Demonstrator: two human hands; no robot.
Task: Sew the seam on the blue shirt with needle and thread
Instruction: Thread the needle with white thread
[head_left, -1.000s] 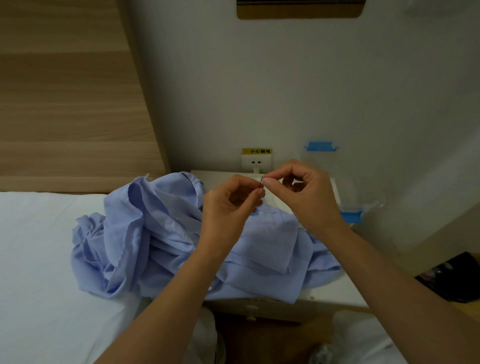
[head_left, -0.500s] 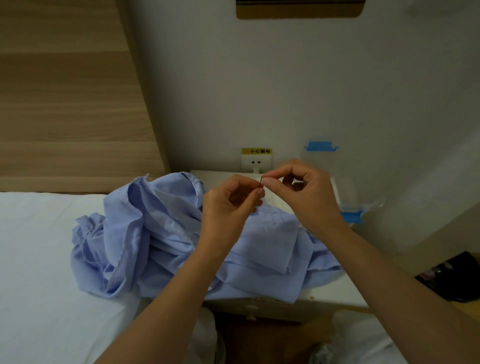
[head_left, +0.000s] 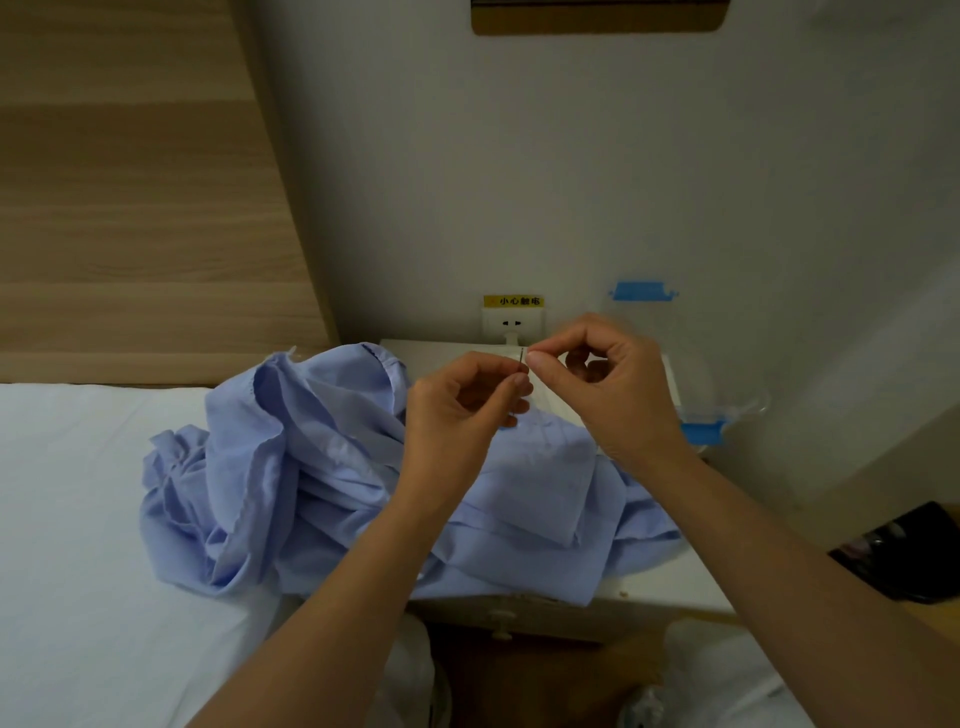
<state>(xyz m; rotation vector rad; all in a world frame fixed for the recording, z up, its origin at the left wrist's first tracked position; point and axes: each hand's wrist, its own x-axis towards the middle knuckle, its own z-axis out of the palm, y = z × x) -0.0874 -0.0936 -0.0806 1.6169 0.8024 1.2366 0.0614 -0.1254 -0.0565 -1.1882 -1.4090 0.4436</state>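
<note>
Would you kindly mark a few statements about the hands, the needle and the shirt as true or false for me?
1. The left hand pinches the needle upright. True.
2. The blue shirt is folded neatly on the floor. False: it lies crumpled across the bed and the nightstand.
3. The right hand lies flat and open. False: its thumb and forefinger are pinched together beside the needle's top, presumably on thread too fine to see.
4. A wall socket sits on the wall behind the nightstand. True.
</note>
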